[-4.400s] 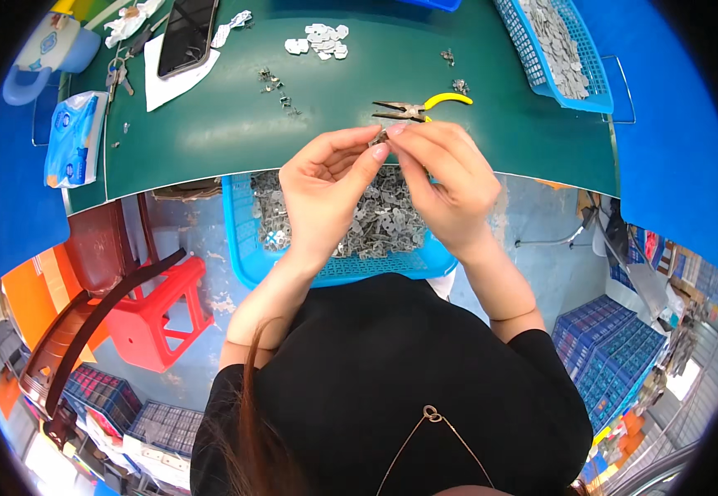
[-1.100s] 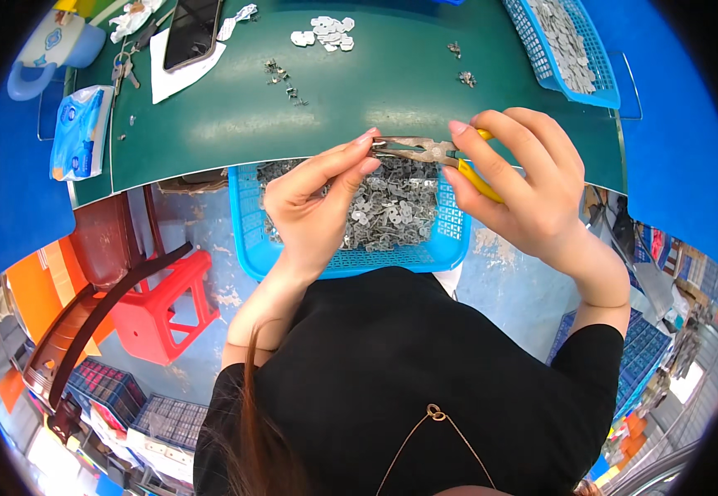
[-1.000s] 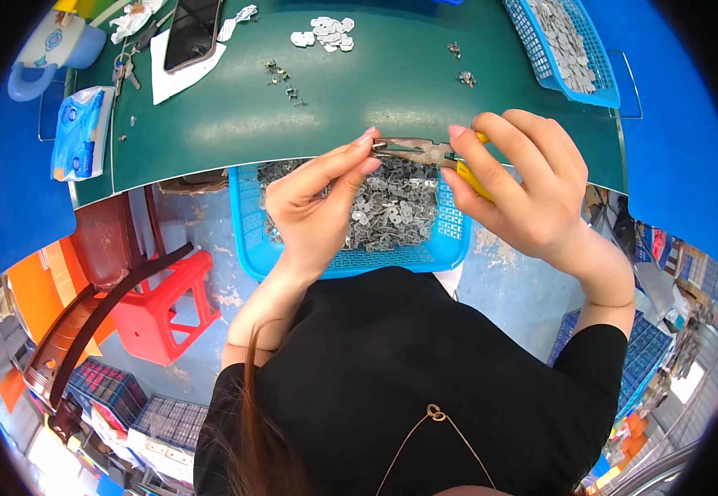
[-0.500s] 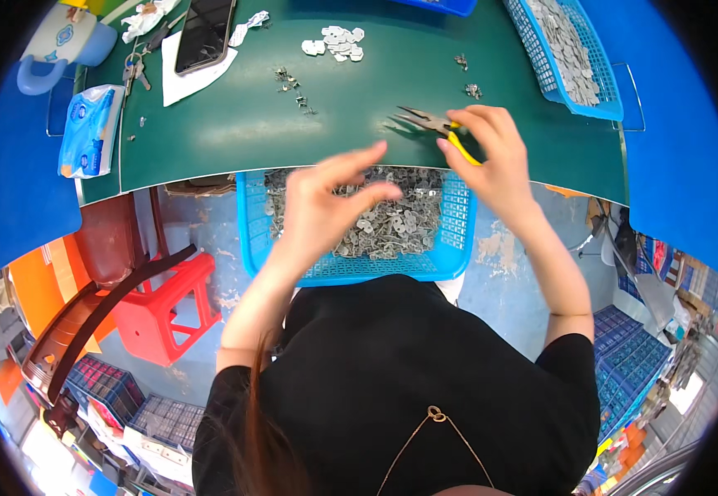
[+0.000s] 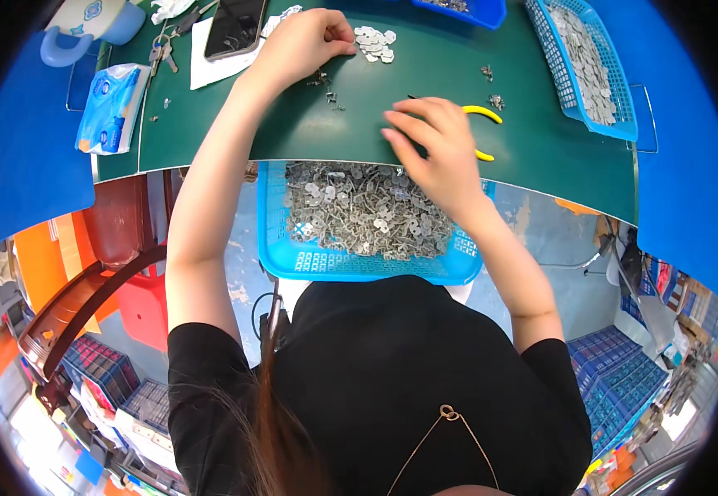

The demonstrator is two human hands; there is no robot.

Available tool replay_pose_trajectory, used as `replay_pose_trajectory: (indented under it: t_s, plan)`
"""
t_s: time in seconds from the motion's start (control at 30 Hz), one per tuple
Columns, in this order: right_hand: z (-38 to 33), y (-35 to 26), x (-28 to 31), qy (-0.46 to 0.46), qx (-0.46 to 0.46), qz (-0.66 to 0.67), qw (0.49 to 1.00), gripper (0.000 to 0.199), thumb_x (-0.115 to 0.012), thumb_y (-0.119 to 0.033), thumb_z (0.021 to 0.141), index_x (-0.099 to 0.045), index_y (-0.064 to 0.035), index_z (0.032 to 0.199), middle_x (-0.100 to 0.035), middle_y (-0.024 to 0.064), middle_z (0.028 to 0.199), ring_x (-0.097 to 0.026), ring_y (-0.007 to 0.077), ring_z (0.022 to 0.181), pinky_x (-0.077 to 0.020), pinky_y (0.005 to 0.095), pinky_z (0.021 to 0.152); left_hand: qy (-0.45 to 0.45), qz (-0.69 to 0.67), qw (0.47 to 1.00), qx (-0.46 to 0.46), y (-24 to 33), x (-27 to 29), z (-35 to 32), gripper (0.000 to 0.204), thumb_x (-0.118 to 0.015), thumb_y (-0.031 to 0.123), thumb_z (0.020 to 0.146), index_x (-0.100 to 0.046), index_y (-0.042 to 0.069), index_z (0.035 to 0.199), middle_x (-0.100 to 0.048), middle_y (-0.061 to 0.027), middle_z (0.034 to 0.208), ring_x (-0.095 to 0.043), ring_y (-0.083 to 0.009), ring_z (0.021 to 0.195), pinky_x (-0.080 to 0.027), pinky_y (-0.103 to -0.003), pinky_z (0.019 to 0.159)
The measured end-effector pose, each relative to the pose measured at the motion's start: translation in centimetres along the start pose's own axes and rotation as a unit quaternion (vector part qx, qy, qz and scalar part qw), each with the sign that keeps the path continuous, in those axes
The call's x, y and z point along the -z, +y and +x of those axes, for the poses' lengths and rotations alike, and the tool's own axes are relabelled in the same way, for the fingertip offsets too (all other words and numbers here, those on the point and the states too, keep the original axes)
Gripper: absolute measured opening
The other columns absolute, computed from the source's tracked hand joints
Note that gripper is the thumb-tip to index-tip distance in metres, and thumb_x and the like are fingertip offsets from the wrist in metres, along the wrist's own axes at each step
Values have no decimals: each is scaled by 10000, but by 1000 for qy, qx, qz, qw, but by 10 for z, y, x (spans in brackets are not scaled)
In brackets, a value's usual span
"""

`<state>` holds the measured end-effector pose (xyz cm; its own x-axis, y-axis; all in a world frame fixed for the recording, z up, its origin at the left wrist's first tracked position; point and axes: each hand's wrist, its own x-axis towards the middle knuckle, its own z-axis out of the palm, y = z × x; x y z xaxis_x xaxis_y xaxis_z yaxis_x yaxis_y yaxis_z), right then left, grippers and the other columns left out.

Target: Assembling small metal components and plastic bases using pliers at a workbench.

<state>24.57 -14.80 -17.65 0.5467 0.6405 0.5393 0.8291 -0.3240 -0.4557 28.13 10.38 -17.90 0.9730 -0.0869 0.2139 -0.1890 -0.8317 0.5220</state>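
My left hand (image 5: 305,45) is stretched far over the green table, its fingertips pinched together at the left edge of a pile of small pale metal plates (image 5: 375,45). Whatever is between those fingertips is too small to make out. Nearer me, my right hand (image 5: 440,153) hovers at the table's front edge, fingers curved and thumb apart, with nothing seen in it. Beneath and behind it lie pliers with yellow handles (image 5: 483,112), their jaws mostly hidden by the hand. Small metal bits (image 5: 332,97) lie just below my left wrist.
A blue basket (image 5: 359,266) full of metal pieces sits before my lap, under the table edge. Another blue basket (image 5: 624,124) of plates stands right, a blue tray (image 5: 483,15) at the back. A phone (image 5: 235,29), keys (image 5: 160,54) and a tissue pack (image 5: 111,107) lie left.
My left hand has moved forward from above the lap basket to the plate pile. My right hand has let go of the pliers, which now lie on the table, and has shifted left.
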Motion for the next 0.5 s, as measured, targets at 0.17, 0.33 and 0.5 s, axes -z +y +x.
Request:
replay_pose_trajectory:
  t_s: [0.17, 0.33, 0.5]
  plan:
    - [24, -9, -42, -12, -35, 65, 997, 192, -705, -96, 749, -659, -29, 923, -614, 88, 913, -579, 255, 875, -474, 340, 746, 146, -233, 960, 61, 24, 16, -5, 97, -732, 43, 733, -646, 9, 764, -623, -32, 662, -555, -75, 606, -447, -228, 575]
    - [28, -6, -56, -8, -47, 52, 998, 175, -715, -108, 729, -667, -34, 880, -593, 79, 841, -564, 270, 836, -471, 341, 713, 259, -352, 894, 96, 50, 18, -56, 180, -697, 79, 809, -688, 34, 983, -647, -24, 825, -600, -92, 728, -499, -237, 661]
    - [21, -15, -21, -55, -311, 264, 912, 62, -686, -41, 792, -661, -18, 843, -658, 21, 785, -604, 104, 714, -472, 236, 641, 270, -512, 787, 213, 86, -4, -110, 250, -679, 42, 830, -641, -40, 1063, -653, -80, 898, -628, -118, 780, -534, -240, 728]
